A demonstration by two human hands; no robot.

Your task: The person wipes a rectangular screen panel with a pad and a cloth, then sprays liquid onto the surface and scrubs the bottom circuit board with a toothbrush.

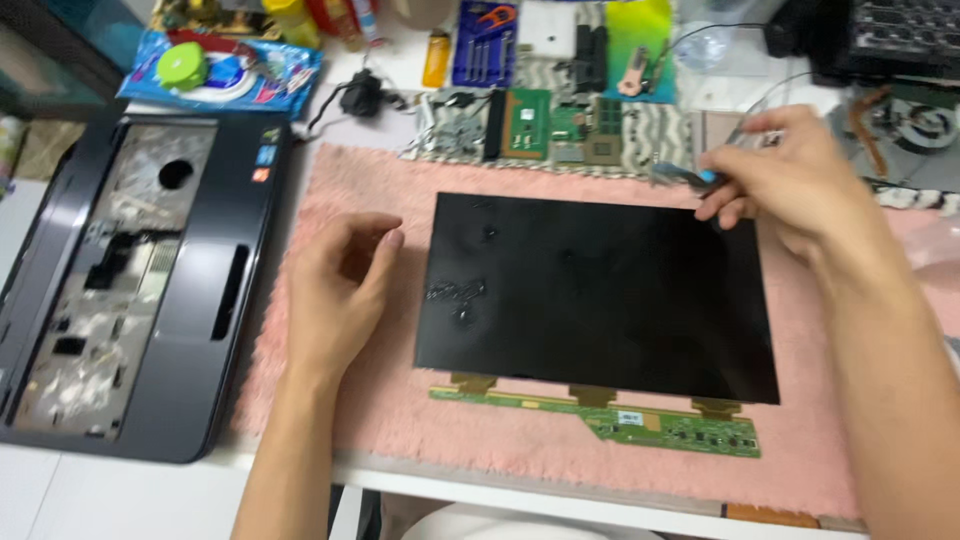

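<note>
A black flat display panel (600, 295) lies on a pink fluffy mat (350, 420), with a narrow green circuit strip (640, 425) joined to its near edge by brown ribbon tabs. My left hand (340, 290) rests on the mat just left of the panel, fingers loosely curled, holding nothing. My right hand (780, 180) is at the panel's far right corner, pinching a small tool with a blue handle (690, 178).
A dark laptop palmrest shell (130, 290) lies at the left. Behind the mat sit green circuit boards (530, 125), a black adapter (362, 95), a yellow lighter (436, 58), a blue tool pack (485, 40) and a fan assembly (925, 125). The white table edge runs along the front.
</note>
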